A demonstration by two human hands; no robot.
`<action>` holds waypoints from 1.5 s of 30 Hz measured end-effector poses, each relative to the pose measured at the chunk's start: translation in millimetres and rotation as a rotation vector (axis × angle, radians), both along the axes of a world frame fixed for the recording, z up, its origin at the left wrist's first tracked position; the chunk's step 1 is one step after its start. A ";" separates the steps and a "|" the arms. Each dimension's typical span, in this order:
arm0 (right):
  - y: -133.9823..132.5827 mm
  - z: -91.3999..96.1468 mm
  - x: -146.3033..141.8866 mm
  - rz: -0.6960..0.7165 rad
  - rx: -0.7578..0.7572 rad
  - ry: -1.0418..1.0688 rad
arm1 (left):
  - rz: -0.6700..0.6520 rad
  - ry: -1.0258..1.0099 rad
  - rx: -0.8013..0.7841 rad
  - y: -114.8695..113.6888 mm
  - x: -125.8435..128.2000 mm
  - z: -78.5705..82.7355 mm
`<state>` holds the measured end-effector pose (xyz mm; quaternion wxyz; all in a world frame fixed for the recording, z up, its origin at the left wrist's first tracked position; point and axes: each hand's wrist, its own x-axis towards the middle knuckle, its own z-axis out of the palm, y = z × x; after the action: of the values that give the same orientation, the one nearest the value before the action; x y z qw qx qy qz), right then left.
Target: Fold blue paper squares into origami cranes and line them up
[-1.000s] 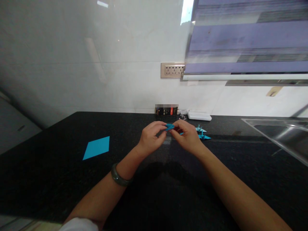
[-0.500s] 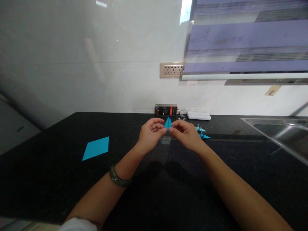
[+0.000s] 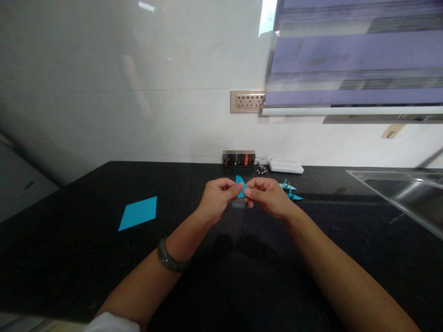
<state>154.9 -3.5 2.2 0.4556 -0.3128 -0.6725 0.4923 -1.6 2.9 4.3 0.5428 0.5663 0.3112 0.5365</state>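
My left hand (image 3: pixel 217 199) and my right hand (image 3: pixel 268 196) meet above the black countertop (image 3: pixel 86 249), fingers closed in a pinch on a small folded blue paper piece (image 3: pixel 240 187). Only its pointed tip shows between the fingertips. A flat blue paper square (image 3: pixel 138 212) lies on the counter well to the left of my hands. Just behind my right hand sit two finished blue paper cranes (image 3: pixel 290 191). A dark bracelet circles my left wrist.
Against the white wall stand a small dark device with a display (image 3: pixel 238 157) and a flat white box (image 3: pixel 285 166). A steel sink (image 3: pixel 404 191) fills the right side. A socket strip (image 3: pixel 247 101) is on the wall, with a window blind above right.
The folded paper went from lying flat between my fingers to standing tip-up, and now my hands have closed tighter together around it, hiding most of it.
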 end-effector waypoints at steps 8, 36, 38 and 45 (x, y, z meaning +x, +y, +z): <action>-4.2 0.9 -10.5 -0.063 -0.025 -0.102 | 0.004 -0.077 0.002 -0.6 3.4 -3.4; -5.4 -3.7 -16.1 -0.041 0.045 -0.236 | -0.156 -0.102 -0.183 -3.5 4.0 2.6; -4.6 -4.3 -15.5 -0.043 0.031 -0.233 | -0.164 -0.113 -0.208 -2.8 4.5 1.6; -3.9 -5.1 -14.4 -0.041 0.017 -0.230 | 0.032 -0.108 -0.094 0.5 1.0 1.9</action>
<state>140.5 -7.4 -3.0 0.3881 -0.3770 -0.7179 0.4381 -0.6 3.4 6.2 0.5761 0.5055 0.3153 0.5596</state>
